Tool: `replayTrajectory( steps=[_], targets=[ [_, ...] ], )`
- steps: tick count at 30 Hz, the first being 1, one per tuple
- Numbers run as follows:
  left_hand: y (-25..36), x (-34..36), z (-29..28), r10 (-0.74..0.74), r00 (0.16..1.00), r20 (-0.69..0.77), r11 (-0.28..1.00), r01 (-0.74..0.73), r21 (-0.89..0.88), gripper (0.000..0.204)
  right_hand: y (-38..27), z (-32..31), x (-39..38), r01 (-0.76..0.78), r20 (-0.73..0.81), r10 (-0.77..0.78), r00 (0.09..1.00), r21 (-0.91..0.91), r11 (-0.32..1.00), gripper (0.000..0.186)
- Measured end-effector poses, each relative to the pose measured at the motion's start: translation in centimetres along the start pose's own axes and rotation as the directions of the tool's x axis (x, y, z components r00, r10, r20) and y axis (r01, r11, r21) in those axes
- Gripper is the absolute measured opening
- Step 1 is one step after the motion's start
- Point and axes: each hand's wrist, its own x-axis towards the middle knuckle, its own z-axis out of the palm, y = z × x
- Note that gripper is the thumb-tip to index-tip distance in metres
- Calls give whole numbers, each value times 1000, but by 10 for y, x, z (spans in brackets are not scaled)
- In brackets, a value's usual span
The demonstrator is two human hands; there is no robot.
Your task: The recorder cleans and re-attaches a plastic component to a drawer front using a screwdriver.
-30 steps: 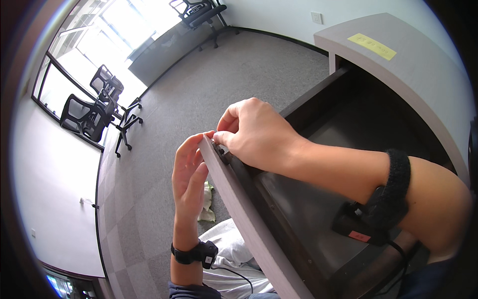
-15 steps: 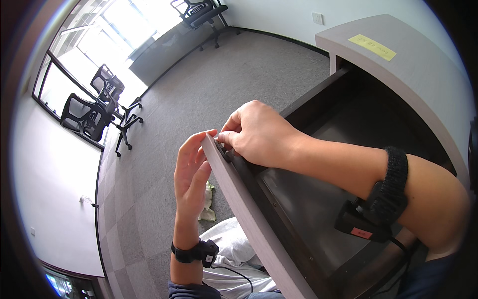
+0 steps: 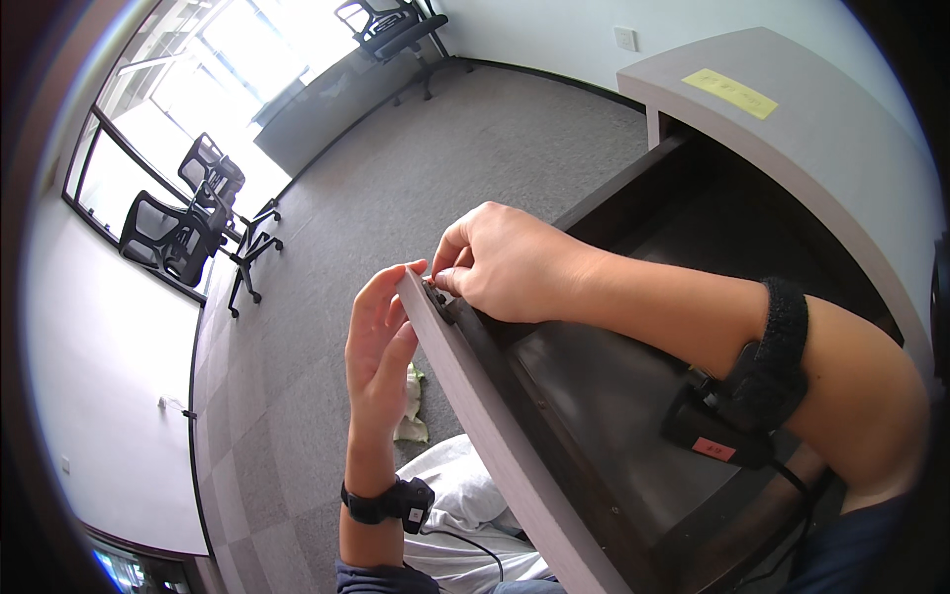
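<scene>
A dark-lined drawer [image 3: 594, 396] stands pulled out of a pale wood-grain cabinet [image 3: 831, 129]. My left hand [image 3: 379, 346] holds the far-left end of the drawer front [image 3: 495, 436], its palm side against the outer face and its fingertips at the top edge. On the inner side, a small dark metal fitting [image 3: 439, 301] sits close to that same end. Right beside the fitting, my right hand [image 3: 510, 262] is closed in a pinch, the forearm crossing over the drawer. Whatever lies between the thumb and fingers is too small and covered to name.
A yellow paper note [image 3: 730, 92] is stuck on the cabinet top. Black mesh chairs [image 3: 173, 233] stand by the window on the left, another [image 3: 396, 35] at the back. A pale crumpled item [image 3: 411, 411] lies on the carpet beyond my left wrist. Cabled black devices are strapped to both arms.
My right hand has shifted slightly left and up along the drawer front, so more of the metal fitting shows. My left hand keeps its place.
</scene>
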Motion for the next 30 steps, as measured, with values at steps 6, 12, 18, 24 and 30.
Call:
replayTrajectory(
  steps=[6, 12, 18, 24, 30],
  targets=[
    [0, -1, 1, -14, 1000, 1, 1000, 14, 22, 50, -4, 5, 0, -43, -27, 39, 999, -140, 989, 30],
    [1, -2, 1, -12, 1000, -3, 1000, 12, -3, 50, -5, 5, -4, -7, -33, 3, 999, -120, 993, 31],
    [2, -1, 2, 6, 1000, 20, 1000, -6, 30, 53, 0, 7, -5, 46, -29, -49, 998, -88, 995, 31],
    [1, -2, 3, -9, 1000, 2, 1000, 9, -3, 55, -3, 10, -5, 52, -42, -59, 997, -142, 988, 32],
    [2, -1, 4, 67, 997, 32, 997, -68, 21, 54, -6, 9, -4, -8, 2, 8, 1000, -208, 978, 34]
  ],
)
